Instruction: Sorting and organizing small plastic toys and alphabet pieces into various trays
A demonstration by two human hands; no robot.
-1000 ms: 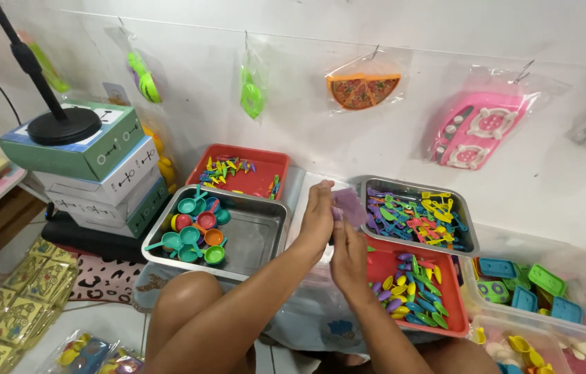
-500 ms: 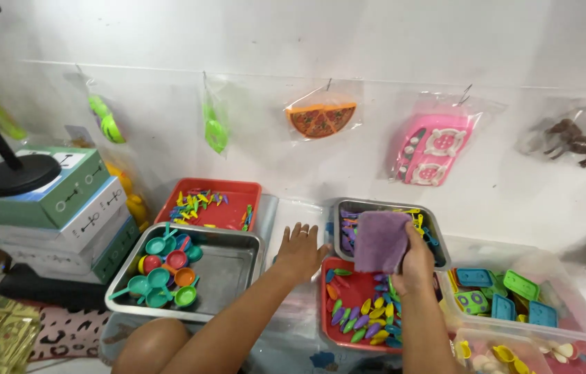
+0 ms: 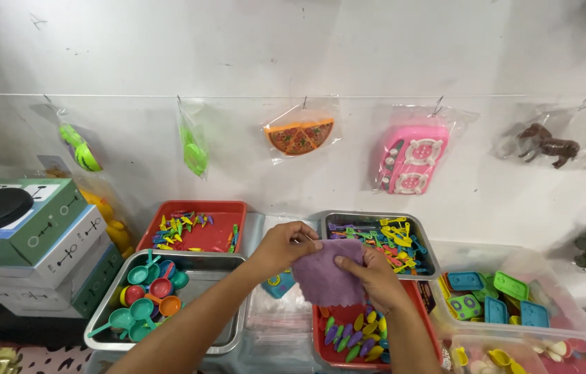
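Far left of frame: stacked boxes [image 3: 37, 242], green/white w/ black line marks; along the wall upper-centre, clear hanging bags incl. pink toy stove [image 3: 412, 156] and orange pizza toy [image 3: 299, 136]. Centre: purple cloth [image 3: 326, 280] held up over red tray [image 3: 320, 332] of coloured pieces. Left hand [image 3: 280, 247] pinches cloth's top-left corner, right hand [image 3: 378, 275] grips its right edge.

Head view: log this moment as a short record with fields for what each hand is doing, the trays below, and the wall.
left hand: pinches the top left edge of the purple cloth
right hand: grips the cloth's right edge
cloth: held spread above the red tray of oval pieces
steel tray, left: small toy pans in its left half
steel tray, back: mixed toy utensils
wall: bagged pizza toy, pink stove toy
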